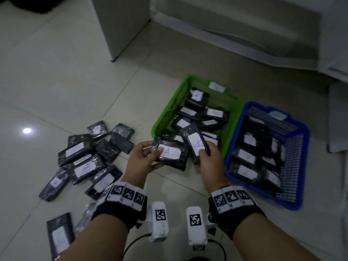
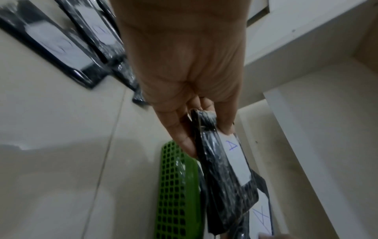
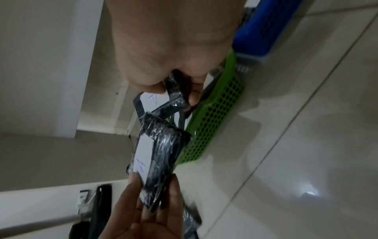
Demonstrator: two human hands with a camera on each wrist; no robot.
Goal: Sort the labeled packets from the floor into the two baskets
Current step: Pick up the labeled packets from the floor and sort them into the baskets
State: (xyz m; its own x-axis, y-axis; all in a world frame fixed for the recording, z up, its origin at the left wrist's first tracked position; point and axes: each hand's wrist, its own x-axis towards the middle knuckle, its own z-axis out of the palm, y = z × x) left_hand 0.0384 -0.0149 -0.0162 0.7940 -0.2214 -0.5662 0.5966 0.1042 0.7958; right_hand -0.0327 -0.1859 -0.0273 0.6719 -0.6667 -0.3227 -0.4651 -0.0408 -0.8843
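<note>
Each hand holds a black wrapped packet with a white label marked "A", just in front of the green basket (image 1: pixel 170 107). My left hand (image 1: pixel 145 155) pinches the left end of one packet (image 1: pixel 173 154), thumb on its label; the same packet (image 2: pixel 227 163) shows in the left wrist view. My right hand (image 1: pixel 207 153) grips the other packet (image 1: pixel 195 144) near its lower end, tilted up over the green basket's near corner; it appears again (image 3: pixel 163 100) in the right wrist view. The blue basket (image 1: pixel 297 203) sits right of the green one. Both hold several labeled packets.
A pile of several labeled black packets (image 1: pixel 84 162) lies on the tiled floor at left, with one more (image 1: pixel 60 236) near my left forearm. A white cabinet (image 1: pixel 120 25) stands behind, and white furniture (image 1: pixel 244 31) lines the back right.
</note>
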